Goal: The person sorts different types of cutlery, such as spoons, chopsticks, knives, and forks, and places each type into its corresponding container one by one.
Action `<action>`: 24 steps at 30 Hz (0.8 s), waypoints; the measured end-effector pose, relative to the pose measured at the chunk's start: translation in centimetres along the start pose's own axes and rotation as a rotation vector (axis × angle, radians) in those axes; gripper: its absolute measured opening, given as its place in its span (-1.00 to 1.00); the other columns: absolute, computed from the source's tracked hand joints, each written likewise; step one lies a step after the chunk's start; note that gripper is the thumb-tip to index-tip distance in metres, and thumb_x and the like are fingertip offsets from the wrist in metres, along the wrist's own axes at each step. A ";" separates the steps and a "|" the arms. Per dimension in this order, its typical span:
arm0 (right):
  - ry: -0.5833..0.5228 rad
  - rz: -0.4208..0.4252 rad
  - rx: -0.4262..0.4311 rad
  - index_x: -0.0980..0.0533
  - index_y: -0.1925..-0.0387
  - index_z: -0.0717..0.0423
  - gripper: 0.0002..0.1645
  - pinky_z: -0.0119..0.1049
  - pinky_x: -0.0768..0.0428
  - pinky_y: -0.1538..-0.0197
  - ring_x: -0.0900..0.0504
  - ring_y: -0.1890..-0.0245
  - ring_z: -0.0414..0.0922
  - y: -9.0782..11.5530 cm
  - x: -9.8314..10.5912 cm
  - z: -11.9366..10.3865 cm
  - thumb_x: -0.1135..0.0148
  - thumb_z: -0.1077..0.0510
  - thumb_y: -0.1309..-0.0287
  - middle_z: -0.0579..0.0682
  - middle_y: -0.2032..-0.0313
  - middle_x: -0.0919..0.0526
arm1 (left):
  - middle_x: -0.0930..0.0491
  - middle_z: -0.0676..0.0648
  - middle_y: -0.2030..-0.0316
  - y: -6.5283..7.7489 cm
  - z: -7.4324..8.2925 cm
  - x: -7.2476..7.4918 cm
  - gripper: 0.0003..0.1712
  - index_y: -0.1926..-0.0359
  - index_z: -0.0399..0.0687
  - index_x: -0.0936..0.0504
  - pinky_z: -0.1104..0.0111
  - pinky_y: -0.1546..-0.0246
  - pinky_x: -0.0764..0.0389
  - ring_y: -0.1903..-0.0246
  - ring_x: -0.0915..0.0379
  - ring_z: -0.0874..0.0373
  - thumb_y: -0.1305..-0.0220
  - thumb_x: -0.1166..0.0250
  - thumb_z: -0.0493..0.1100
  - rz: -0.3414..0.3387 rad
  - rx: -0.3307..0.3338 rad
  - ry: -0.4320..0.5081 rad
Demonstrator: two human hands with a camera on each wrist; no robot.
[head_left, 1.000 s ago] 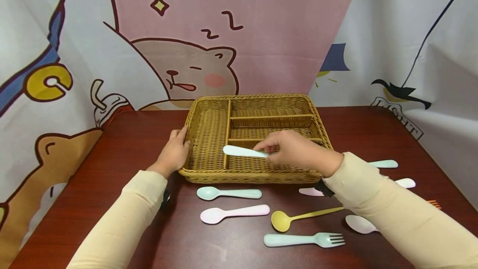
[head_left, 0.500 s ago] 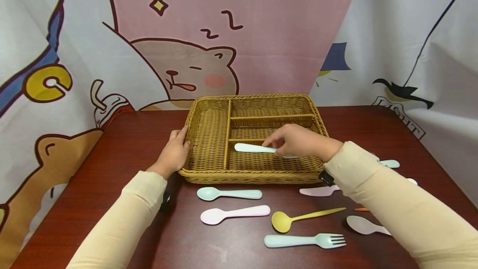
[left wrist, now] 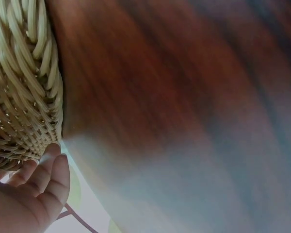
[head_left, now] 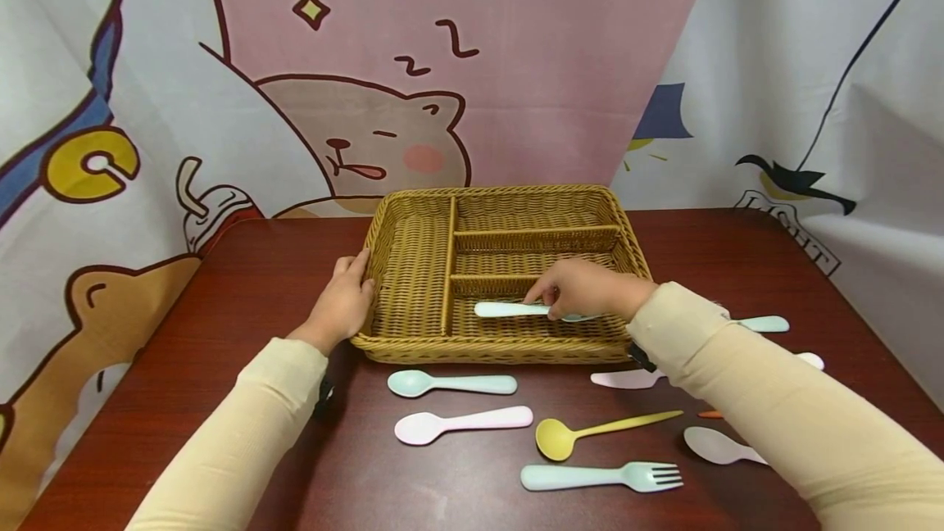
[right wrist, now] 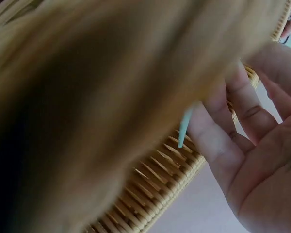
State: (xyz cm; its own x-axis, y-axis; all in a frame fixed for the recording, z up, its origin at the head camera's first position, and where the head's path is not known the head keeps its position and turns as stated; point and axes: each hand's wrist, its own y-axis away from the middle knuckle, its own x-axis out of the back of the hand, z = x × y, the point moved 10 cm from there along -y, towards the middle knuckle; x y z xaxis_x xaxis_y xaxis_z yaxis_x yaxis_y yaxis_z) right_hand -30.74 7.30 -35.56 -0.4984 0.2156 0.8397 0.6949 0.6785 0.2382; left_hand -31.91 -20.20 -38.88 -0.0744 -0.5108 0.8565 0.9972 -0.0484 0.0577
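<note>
My right hand [head_left: 583, 289] pinches a pale mint piece of cutlery [head_left: 509, 310] low in the front right compartment of a wicker basket [head_left: 501, 348]. Its rounded handle points left; the other end is mostly behind the fingers, so its kind cannot be told. In the right wrist view only a thin mint tip [right wrist: 184, 128] shows beside the fingers. On the basket's left side rests my left hand [head_left: 341, 306], its fingers [left wrist: 53, 179] fairly straight against the outer wall in the left wrist view.
Before the basket lie a mint spoon [head_left: 453, 383], a pink spoon [head_left: 465, 424], a yellow spoon [head_left: 556, 438], a mint fork [head_left: 601, 478], a pink knife [head_left: 627, 378] and a whitish spoon [head_left: 719, 445]. The right sleeve partly covers more cutlery. A printed curtain [head_left: 553, 64] hangs behind the table.
My right hand has moved right and then down with the mint cutlery, from above the basket into its front right compartment. My left hand has stayed on the basket's side.
</note>
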 end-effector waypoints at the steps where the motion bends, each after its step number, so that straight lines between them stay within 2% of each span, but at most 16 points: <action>1: 0.005 -0.004 -0.002 -0.65 0.00 0.16 -0.57 -0.34 -0.40 0.38 -0.35 0.53 -0.24 -0.1 -0.1 0.0 -0.31 0.42 -0.04 -0.13 0.49 -0.54 | -0.03 -0.35 -0.34 0.0 0.0 0.0 -0.34 -0.52 -0.20 0.15 -0.06 -0.25 -0.27 -0.26 -0.22 -0.25 -0.53 0.18 -0.18 0.002 -0.001 0.000; 6: 0.025 -0.025 -0.013 -0.65 0.00 0.18 -0.57 -0.36 -0.41 0.39 -0.34 0.55 -0.24 -0.2 -0.8 -0.1 -0.30 0.43 -0.04 -0.13 0.50 -0.55 | -0.03 -0.34 -0.34 0.1 0.0 0.1 -0.34 -0.52 -0.20 0.15 -0.05 -0.25 -0.27 -0.26 -0.23 -0.25 -0.53 0.18 -0.18 0.006 -0.005 0.002; 12: 0.072 -0.043 -0.009 -0.66 0.02 0.15 -0.56 -0.37 -0.44 0.40 -0.41 0.51 -0.26 -0.3 -1.7 -0.3 -0.25 0.46 -0.03 -0.07 0.38 -0.65 | -0.02 -0.35 -0.34 0.0 0.0 0.0 -0.35 -0.53 -0.20 0.17 -0.06 -0.25 -0.27 -0.26 -0.23 -0.25 -0.54 0.20 -0.18 0.000 -0.009 -0.001; 19: 0.109 -0.045 -0.007 -0.66 0.02 0.13 -0.50 -0.40 -0.33 0.47 -0.31 0.60 -0.26 -0.5 -2.2 -0.5 -0.18 0.50 0.00 -0.15 0.52 -0.57 | -0.03 -0.35 -0.33 0.1 0.1 0.0 -0.35 -0.52 -0.22 0.16 -0.05 -0.25 -0.27 -0.26 -0.23 -0.25 -0.53 0.20 -0.18 0.001 -0.015 0.000; 24: 0.134 -0.040 -0.021 -0.67 0.03 0.12 -0.51 -0.39 -0.36 0.45 -0.35 0.56 -0.25 -0.6 -2.4 -0.4 -0.17 0.51 -0.01 -0.11 0.46 -0.62 | -0.02 -0.36 -0.33 0.1 0.2 0.1 -0.35 -0.52 -0.22 0.17 -0.06 -0.25 -0.27 -0.26 -0.23 -0.26 -0.53 0.20 -0.18 -0.001 -0.013 0.000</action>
State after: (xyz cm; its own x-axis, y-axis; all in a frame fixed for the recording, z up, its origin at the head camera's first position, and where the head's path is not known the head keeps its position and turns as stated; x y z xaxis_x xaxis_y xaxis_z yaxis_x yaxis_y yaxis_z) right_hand -29.81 6.10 -37.53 -0.4532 0.0922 0.8866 0.6871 0.6698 0.2816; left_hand -31.81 -20.09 -38.71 -0.0754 -0.5108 0.8564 0.9968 -0.0599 0.0520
